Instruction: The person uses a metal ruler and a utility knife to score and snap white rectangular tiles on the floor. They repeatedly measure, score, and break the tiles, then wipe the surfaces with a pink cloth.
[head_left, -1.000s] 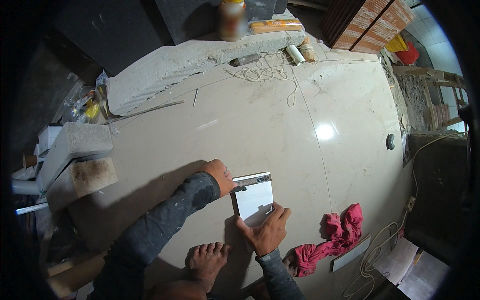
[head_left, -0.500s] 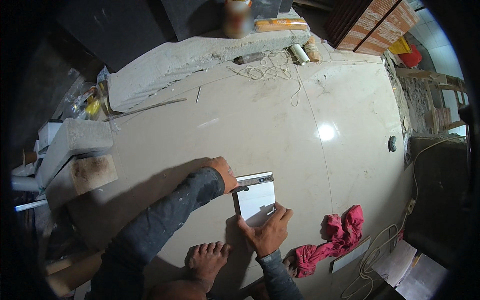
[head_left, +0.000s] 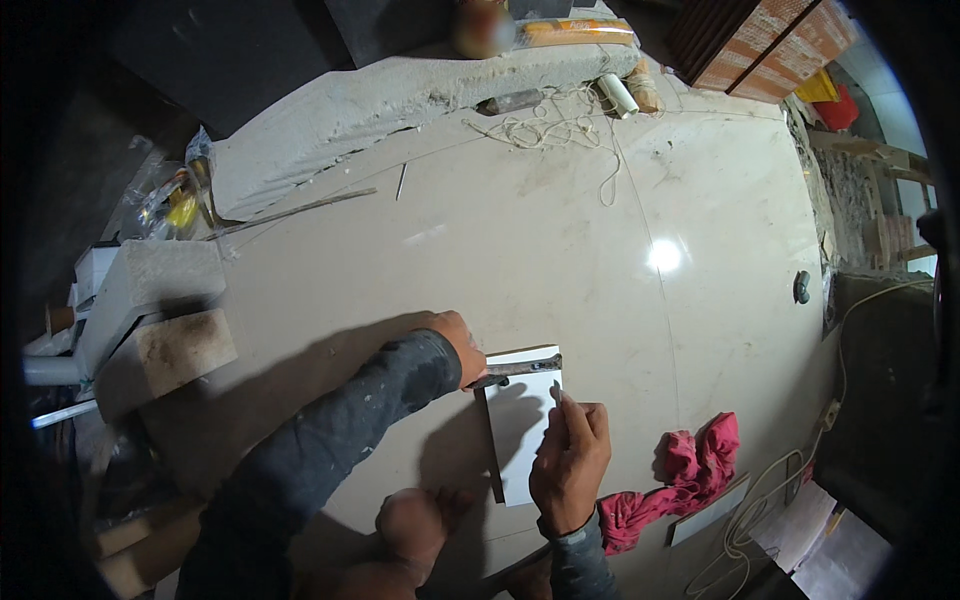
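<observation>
A white rectangular tile (head_left: 522,440) lies on the floor in front of me. Across its far end rests a worn, dark flat metal bar (head_left: 535,366), with a black part at its left end. My left hand (head_left: 458,345) is closed around that left end, at the tile's far left corner. Over the tile's right edge, my right hand (head_left: 572,465) pinches a small, thin, pointed thing (head_left: 556,391) whose tip stands up near the bar. Its kind is too small to make out.
A crumpled red cloth (head_left: 690,475) lies to the right, beside a narrow tile strip (head_left: 708,510) and a coiled cable (head_left: 745,535). Pale blocks (head_left: 165,285) stand at left. Tangled string (head_left: 545,130) lies at the far side. My bare foot (head_left: 412,530) is near the tile.
My right hand has let go of the tile's near right edge and turned upward with the small pointed thing. My left hand still holds the bar. My foot has shifted and is blurred.
</observation>
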